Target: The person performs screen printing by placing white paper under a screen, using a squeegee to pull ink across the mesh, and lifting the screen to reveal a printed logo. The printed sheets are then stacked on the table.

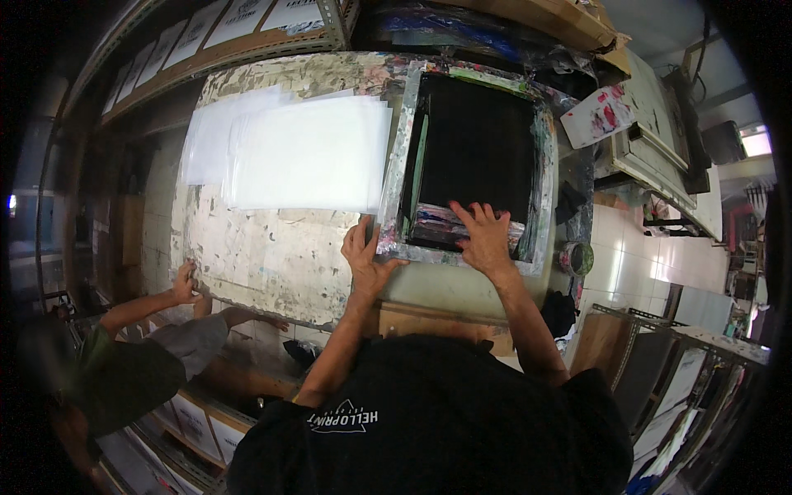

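Observation:
A screen printing frame (548, 165) with a dark, ink-covered mesh lies on the table in front of me. Across its near end rests a paint-stained squeegee (437, 216). My right hand (487, 239) grips the squeegee near its right end, with the fingers over its top. By the frame's near left corner is my left hand (365, 257), its fingers apart and its thumb reaching to the frame's edge; it holds nothing that I can see. Left of the frame, a stack of white sheets (309, 157) lies close to my left fingertips.
The worktable (264, 260) is stained with paint. A small ink-smeared tub (576, 259) stands right of the frame, below a red-stained white sheet (597, 115). Another person's hand (186, 282) is at the table's left end. Shelves with boxes (239, 23) run along the back left.

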### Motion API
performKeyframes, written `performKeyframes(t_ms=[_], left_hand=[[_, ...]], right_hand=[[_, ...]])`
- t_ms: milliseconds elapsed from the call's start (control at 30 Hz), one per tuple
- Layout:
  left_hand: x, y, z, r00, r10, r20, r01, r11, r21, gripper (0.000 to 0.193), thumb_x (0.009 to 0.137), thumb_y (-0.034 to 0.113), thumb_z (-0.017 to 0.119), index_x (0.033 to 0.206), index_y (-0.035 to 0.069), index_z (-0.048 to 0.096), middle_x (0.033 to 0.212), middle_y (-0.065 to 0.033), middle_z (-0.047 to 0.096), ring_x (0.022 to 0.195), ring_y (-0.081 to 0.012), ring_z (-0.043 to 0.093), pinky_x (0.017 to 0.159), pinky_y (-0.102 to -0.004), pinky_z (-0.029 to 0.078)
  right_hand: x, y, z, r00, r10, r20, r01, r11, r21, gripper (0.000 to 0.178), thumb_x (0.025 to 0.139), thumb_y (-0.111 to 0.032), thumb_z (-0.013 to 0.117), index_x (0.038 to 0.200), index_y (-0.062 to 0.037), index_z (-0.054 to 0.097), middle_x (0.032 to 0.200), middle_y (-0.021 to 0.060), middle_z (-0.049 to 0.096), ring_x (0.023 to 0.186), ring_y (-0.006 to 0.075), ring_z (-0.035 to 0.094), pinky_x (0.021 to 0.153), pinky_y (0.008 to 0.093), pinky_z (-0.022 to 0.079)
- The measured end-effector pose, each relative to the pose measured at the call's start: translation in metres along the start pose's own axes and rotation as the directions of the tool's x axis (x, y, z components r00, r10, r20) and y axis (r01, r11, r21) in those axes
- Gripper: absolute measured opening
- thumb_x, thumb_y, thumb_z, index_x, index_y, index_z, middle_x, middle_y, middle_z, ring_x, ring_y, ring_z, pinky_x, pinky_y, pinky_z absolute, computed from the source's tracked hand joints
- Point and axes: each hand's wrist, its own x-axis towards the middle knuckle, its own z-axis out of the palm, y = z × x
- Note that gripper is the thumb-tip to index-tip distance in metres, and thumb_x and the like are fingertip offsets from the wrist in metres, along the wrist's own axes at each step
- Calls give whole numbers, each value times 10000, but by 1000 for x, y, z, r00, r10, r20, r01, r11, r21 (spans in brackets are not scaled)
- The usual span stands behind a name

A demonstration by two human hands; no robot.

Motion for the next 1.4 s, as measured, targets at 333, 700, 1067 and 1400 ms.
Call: performKeyframes(t_ms=[333, 700, 1067, 1400], left_hand=[[-4, 4, -11, 987, -102, 123, 106, 994, -20, 878, 578, 438, 884, 1292, 9, 607, 1517, -222, 380, 1335, -413, 336, 1087, -543, 250], [-7, -5, -3, 996, -76, 46, 78, 996, -38, 890, 670, 645, 774, 1291, 27, 615, 1404, -208, 456, 1305, -410, 357, 1092, -563, 229], [1, 10, -6, 979, -137, -150, 76, 933, -353, 717, 689, 320, 884, 1264, -15, 618, 1263, -162, 591, 1236, -337, 439, 1068, -466, 281], [64, 46, -36, 965, -139, -221, 12, 869, -494, 532, 758, 127, 833, 1227, -43, 648, 1181, -150, 632, 1125, -299, 538, 1001, -405, 399]], right_hand=[[173, 105, 7, 963, 12, -268, -14, 1000, -7, 825, 635, -206, 758, 1423, -234, 514, 1344, 195, 548, 1244, 374, 482, 1013, 637, 307], [279, 146, -17, 970, 112, -216, -149, 975, -164, 917, 749, -426, 757, 1544, -263, 331, 1548, 171, 377, 1424, 425, 314, 1076, 705, 234], [-99, 85, -163, 877, 288, -384, -221, 952, 210, 649, 818, -200, 740, 1422, -121, 514, 1319, 214, 562, 1201, 379, 550, 1009, 456, 435], [-276, 90, 55, 759, 540, -365, -577, 817, 10, 559, 817, -58, 686, 1365, -68, 575, 1247, 198, 622, 1185, 401, 568, 1033, 473, 436]])
